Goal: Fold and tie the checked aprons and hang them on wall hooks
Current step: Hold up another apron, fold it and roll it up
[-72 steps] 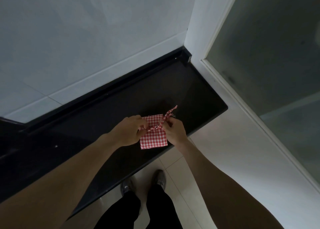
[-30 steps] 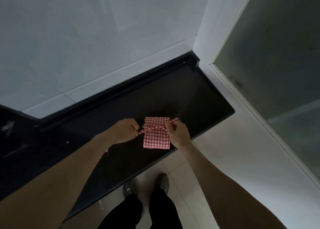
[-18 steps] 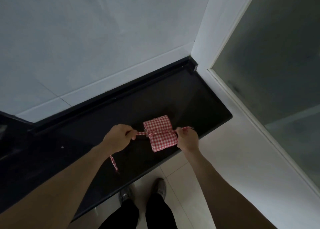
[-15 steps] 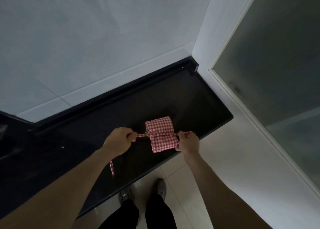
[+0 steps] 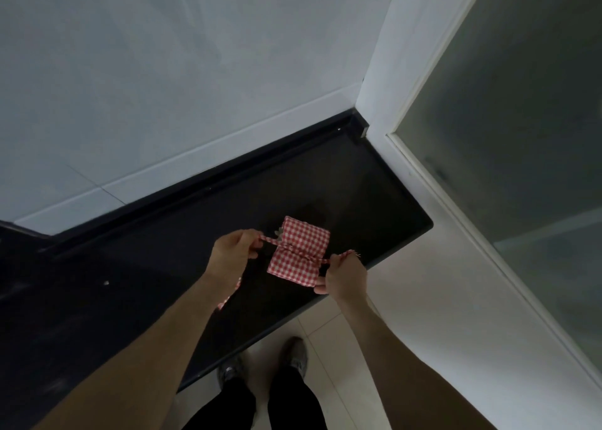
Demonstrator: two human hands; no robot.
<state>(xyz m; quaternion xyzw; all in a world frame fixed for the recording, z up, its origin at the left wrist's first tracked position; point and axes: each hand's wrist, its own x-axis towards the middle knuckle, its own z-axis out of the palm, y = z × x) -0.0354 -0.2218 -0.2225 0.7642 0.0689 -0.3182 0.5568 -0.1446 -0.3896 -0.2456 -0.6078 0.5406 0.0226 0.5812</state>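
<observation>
Folded checked apron (image 5: 298, 253) lies as a small red-and-white bundle on the black counter (image 5: 182, 240), near its front edge, with the tie strap (image 5: 311, 257) cinched across its middle. Left hand (image 5: 232, 256) has fingers curled round the left strap end, and right hand (image 5: 346, 276) pinches the right end, the two pulling apart. Risk, as judged: uneven pull could drag the bundle off the nearby edge or slide the strap off the fold, loosening it; a slack knot would likely open once hung.
</observation>
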